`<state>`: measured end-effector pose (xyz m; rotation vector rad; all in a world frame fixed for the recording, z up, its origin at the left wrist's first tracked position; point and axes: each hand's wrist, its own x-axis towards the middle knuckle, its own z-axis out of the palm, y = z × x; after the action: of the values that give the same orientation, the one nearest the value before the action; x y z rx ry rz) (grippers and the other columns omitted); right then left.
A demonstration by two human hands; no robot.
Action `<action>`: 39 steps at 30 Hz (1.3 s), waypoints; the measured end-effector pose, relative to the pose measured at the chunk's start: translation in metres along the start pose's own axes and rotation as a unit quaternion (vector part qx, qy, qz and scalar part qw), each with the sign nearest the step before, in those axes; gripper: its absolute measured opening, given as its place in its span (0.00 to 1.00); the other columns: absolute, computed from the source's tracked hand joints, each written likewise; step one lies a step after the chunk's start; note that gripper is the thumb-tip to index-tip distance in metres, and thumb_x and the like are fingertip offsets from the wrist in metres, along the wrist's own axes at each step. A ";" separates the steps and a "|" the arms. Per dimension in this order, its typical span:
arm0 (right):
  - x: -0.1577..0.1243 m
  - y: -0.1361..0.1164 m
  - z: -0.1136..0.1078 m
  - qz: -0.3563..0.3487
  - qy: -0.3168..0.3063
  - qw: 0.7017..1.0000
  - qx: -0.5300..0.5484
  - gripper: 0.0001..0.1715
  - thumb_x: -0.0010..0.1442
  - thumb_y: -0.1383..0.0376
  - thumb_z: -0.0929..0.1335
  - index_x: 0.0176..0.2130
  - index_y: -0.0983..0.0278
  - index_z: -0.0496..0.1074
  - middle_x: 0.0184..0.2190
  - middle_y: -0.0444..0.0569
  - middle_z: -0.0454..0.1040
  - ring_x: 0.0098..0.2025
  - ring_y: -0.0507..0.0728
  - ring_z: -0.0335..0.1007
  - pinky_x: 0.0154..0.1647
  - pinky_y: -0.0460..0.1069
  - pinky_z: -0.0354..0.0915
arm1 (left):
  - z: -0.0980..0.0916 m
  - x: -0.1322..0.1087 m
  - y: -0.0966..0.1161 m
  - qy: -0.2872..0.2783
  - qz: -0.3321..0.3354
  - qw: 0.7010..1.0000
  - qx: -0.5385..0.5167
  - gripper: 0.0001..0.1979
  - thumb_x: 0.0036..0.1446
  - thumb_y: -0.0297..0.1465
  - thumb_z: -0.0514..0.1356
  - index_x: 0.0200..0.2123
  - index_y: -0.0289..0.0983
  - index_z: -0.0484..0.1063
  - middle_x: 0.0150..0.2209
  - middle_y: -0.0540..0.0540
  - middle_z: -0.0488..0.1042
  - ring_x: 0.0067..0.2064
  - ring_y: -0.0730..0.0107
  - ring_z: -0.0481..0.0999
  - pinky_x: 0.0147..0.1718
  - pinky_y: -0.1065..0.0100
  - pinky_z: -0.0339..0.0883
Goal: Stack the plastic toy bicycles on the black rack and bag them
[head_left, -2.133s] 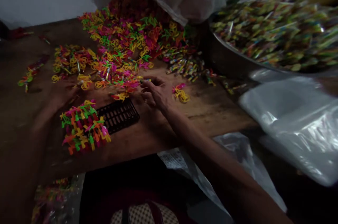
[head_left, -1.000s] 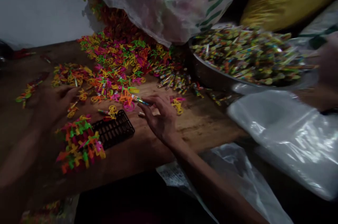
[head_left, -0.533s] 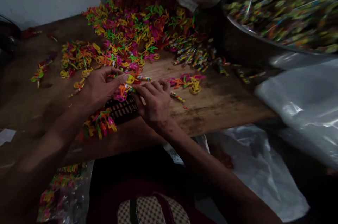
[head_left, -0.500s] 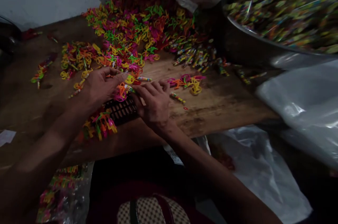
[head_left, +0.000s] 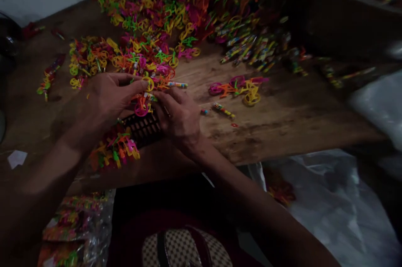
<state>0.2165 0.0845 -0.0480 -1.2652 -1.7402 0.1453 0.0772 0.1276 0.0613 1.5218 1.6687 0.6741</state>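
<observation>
My left hand (head_left: 108, 97) and my right hand (head_left: 180, 116) meet over a black slotted tray (head_left: 143, 130) on the wooden table (head_left: 282, 120). Both pinch small coloured plastic ring toys (head_left: 143, 101) between their fingertips, a yellow ring at the left thumb, a pink one just below. A thin wrapped candy stick (head_left: 177, 85) pokes out beyond the fingers. The tray's left part is filled with upright coloured plastic pieces (head_left: 114, 151). Its middle is hidden under my hands.
A big heap of coloured plastic rings (head_left: 163, 11) covers the table's far side. Candy sticks (head_left: 254, 49) lie beside a large metal basin (head_left: 345, 19) at the right. A few rings (head_left: 240, 89) lie loose. Plastic bags (head_left: 329, 208) hang below the table edge.
My left hand came in from the left to meet the right hand over the tray. The right hand brought a candy stick there. The camera tilted down.
</observation>
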 end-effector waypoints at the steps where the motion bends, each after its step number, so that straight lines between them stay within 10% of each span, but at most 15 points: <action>1: -0.001 -0.002 0.000 0.011 -0.012 1.000 0.007 0.14 0.70 0.66 0.63 0.48 0.64 0.76 0.42 0.55 0.77 0.44 0.61 0.72 0.47 0.54 0.66 | -0.003 -0.006 0.001 0.005 0.023 0.999 0.032 0.18 0.53 0.45 0.70 0.40 0.38 0.83 0.32 0.48 0.81 0.29 0.69 0.80 0.28 0.70 0.75; 5: -0.016 -0.007 -0.001 0.014 -0.039 0.996 0.083 0.10 0.68 0.67 0.63 0.44 0.64 0.74 0.39 0.52 0.77 0.39 0.58 0.72 0.41 0.51 0.67 | -0.022 -0.049 0.000 0.090 0.149 0.971 0.167 0.21 0.64 0.48 0.62 0.54 0.44 0.77 0.48 0.49 0.82 0.51 0.60 0.81 0.51 0.61 0.77; 10: -0.029 -0.010 0.007 0.064 -0.085 0.973 0.205 0.11 0.68 0.66 0.63 0.33 0.61 0.70 0.28 0.44 0.73 0.29 0.52 0.66 0.32 0.47 0.62 | -0.030 -0.071 -0.051 0.089 0.176 0.919 0.341 0.28 0.70 0.46 0.48 0.66 0.40 0.64 0.71 0.43 0.62 0.73 0.48 0.59 0.72 0.44 0.53; 16: -0.017 -0.020 0.036 0.074 -0.142 0.955 0.250 0.13 0.68 0.67 0.64 0.32 0.64 0.73 0.30 0.45 0.75 0.33 0.52 0.69 0.35 0.46 0.62 | -0.027 -0.060 -0.095 0.029 0.227 0.892 0.389 0.28 0.70 0.39 0.45 0.69 0.36 0.58 0.70 0.37 0.63 0.72 0.51 0.59 0.72 0.47 0.51; 39: -0.019 -0.023 0.061 0.088 -0.217 0.969 0.081 0.12 0.68 0.62 0.67 0.38 0.63 0.80 0.33 0.48 0.78 0.35 0.56 0.72 0.35 0.48 0.61 | -0.028 -0.063 -0.080 -0.029 0.198 0.901 0.385 0.43 0.55 0.42 0.59 0.71 0.34 0.52 0.72 0.33 0.58 0.73 0.43 0.56 0.72 0.44 0.49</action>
<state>0.1562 0.0842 -0.0798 -1.3329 -1.9301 0.6992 0.0077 0.0570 0.0246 2.4561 1.6793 0.1338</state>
